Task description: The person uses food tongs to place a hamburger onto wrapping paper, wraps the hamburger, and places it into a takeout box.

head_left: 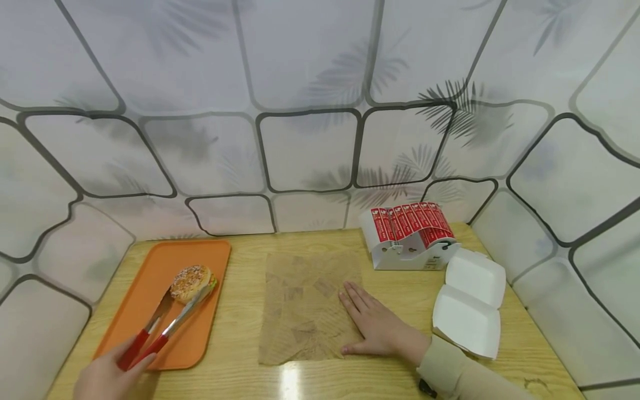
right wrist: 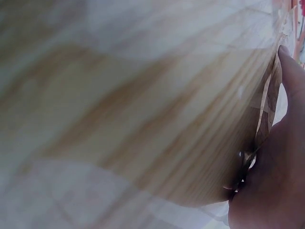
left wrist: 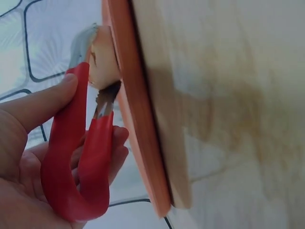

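Note:
My left hand [head_left: 112,371] grips red-handled metal tongs [left wrist: 78,157], thumb on one arm and fingers around the other. The tongs' tips reach to both sides of a burger [head_left: 190,283] with a seed-topped bun, which sits on an orange tray [head_left: 175,355]. In the left wrist view the burger [left wrist: 102,57] stands between the two tips. My right hand [head_left: 375,322] lies with straight, spread fingers on the right edge of a sheet of brown wrapping paper [head_left: 305,311], flat on the table. The right wrist view shows the paper's edge [right wrist: 267,105] beside my thumb.
A white box of red-and-white packets [head_left: 412,228] stands at the back right. In front of it, to the right, an opened white clamshell box [head_left: 467,319] lies on the wooden table [head_left: 240,333]. Patterned walls [head_left: 310,150] enclose the table at the back and sides.

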{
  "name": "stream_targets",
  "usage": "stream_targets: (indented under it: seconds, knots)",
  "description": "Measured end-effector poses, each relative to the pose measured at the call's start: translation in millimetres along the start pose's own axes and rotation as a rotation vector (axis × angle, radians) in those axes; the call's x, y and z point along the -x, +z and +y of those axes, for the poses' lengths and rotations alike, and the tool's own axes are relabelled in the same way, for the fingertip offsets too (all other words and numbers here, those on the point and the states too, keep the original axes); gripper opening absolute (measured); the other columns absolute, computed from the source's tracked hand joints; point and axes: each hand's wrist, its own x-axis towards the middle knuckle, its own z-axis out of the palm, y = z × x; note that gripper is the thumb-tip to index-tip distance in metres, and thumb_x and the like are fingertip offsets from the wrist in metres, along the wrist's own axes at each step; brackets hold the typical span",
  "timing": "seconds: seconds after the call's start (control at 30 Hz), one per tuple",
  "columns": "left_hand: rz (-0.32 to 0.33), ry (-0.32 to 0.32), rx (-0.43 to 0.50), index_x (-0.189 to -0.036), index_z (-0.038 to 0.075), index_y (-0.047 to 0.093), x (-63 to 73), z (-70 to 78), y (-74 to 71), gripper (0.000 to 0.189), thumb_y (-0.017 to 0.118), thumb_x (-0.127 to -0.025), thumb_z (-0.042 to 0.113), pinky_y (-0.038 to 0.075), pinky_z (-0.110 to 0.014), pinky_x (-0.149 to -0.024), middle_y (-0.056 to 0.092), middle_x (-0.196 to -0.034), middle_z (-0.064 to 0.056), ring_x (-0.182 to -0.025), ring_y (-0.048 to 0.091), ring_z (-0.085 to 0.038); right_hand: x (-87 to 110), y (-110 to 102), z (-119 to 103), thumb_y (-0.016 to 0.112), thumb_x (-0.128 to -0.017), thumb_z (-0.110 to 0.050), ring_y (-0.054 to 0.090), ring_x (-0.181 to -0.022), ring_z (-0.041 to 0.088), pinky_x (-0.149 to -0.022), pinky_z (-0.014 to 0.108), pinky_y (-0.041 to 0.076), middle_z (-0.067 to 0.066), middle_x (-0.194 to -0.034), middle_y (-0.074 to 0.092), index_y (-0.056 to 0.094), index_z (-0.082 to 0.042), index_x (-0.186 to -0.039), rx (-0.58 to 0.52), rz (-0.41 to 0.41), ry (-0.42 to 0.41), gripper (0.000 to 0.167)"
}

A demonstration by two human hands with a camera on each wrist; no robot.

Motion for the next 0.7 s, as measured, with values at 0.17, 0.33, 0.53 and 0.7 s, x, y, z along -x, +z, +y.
stream_targets:
  seconds: [0.17,0.33,0.53,0.7]
  knots:
    - [0.008,0.005,-0.014,-0.143,-0.017,0.051,1.4,5.5,-2.3,0.083,0.078,-0.094,0.045,0.044,-0.03,-0.059,0.075,-0.085,-0.02,-0.068,0.063,-0.022,1.1,2.0,0.7,0.055,-0.092,-0.082,0.022,-0.162,0.046,-0.127,0.058,0.039,0.03,-0.174,0.018,0.024,0.003,-0.166,-0.004,0.026,-0.019,0.117]
    - [0.006,0.033,-0.038,-0.143,-0.016,0.053,5.3,15.9,-6.3,0.085,0.078,-0.093,0.049,0.053,-0.037,-0.062,0.075,-0.095,-0.029,-0.076,0.071,-0.035,2.5,5.5,2.1,0.049,-0.093,-0.085,0.022,-0.162,0.046,-0.126,0.059,0.039,0.03,-0.174,0.019,0.023,0.003,-0.167,-0.019,0.063,-0.03,0.118]
    - [0.025,0.102,-0.054,-0.14,-0.014,0.058,9.9,36.7,-9.0,0.082,0.082,-0.091,0.047,0.06,-0.046,-0.068,0.076,-0.092,-0.029,-0.083,0.073,-0.044,1.7,5.4,3.1,0.053,-0.092,-0.084,0.021,-0.163,0.045,-0.127,0.058,0.039,0.029,-0.175,0.017,0.023,0.001,-0.168,-0.015,0.032,-0.013,0.118]
    - [0.047,0.155,-0.052,-0.14,-0.011,0.061,13.8,55.7,-8.3,0.077,0.085,-0.089,0.042,0.06,-0.047,-0.067,0.075,-0.105,-0.034,-0.084,0.073,-0.047,-0.5,8.8,5.6,0.055,-0.091,-0.084,0.013,-0.166,0.041,-0.131,0.056,0.032,0.025,-0.177,0.01,0.018,-0.002,-0.169,-0.038,-0.003,0.008,0.119]
